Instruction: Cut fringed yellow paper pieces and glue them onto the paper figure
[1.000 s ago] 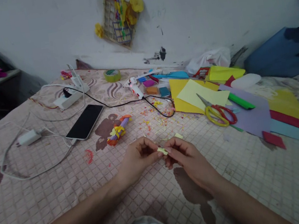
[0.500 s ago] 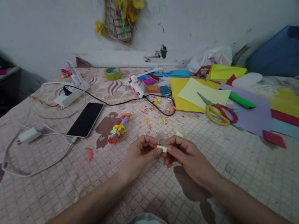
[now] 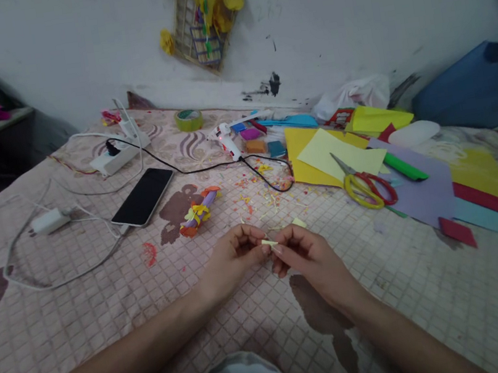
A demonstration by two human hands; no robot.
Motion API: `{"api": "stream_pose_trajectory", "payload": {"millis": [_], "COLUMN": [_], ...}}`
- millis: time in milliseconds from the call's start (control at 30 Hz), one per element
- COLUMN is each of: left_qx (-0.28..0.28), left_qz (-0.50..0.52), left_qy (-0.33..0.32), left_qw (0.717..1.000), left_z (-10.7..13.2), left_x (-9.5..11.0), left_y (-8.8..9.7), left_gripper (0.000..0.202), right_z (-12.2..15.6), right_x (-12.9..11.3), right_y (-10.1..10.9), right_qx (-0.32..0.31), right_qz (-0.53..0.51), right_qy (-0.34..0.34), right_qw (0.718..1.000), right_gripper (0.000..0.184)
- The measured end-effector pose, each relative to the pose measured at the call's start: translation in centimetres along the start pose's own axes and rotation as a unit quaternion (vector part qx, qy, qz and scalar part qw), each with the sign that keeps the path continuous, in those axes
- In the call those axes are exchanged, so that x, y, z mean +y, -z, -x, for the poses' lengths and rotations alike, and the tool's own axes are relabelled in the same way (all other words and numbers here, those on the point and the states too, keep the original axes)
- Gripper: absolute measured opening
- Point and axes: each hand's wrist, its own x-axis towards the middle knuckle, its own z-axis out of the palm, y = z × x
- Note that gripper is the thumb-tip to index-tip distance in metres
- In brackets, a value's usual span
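Between my two hands is a small strip of pale yellow paper (image 3: 269, 242), turned so that mostly a thin edge shows. My left hand (image 3: 235, 254) pinches its left end with thumb and fingers. At the other end, my right hand (image 3: 308, 252) grips it the same way. Just behind the right fingers lies another pale yellow paper piece (image 3: 299, 222). A small craft flower piece in purple, yellow and orange (image 3: 200, 211) rests on the cloth beyond my left hand. Paper scraps (image 3: 254, 195) are scattered past both hands.
A phone (image 3: 143, 197) and white power strip (image 3: 120, 156) with cables are on the left. The glue gun (image 3: 227, 141) lies at the back, its black cord crossing the cloth. Scissors (image 3: 366, 188) rest on coloured sheets (image 3: 422, 192) at right. Green tape (image 3: 188, 120) sits near the wall.
The pale yellow strip has turned or been folded between my fingers, showing a narrower face now. My hands stay in almost the same place; the view has shifted slightly.
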Motion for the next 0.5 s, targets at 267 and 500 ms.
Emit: {"api": "stream_pose_trajectory", "payload": {"millis": [267, 500], "left_qx": [-0.031, -0.037], "left_qz": [-0.059, -0.071], "left_qy": [0.023, 0.026], "left_qw": [0.997, 0.996], "left_z": [0.06, 0.19], "left_x": [0.18, 0.37], "left_y": [-0.16, -0.18], "left_gripper": [0.025, 0.026], "right_z": [0.03, 0.15], "right_x": [-0.11, 0.24], "right_y": [0.07, 0.13], "right_qx": [0.015, 0.011], "right_qz": [0.026, -0.012], "right_qy": [0.008, 0.006], "right_qw": [1.0, 1.0], "right_gripper": [0.02, 0.026]}}
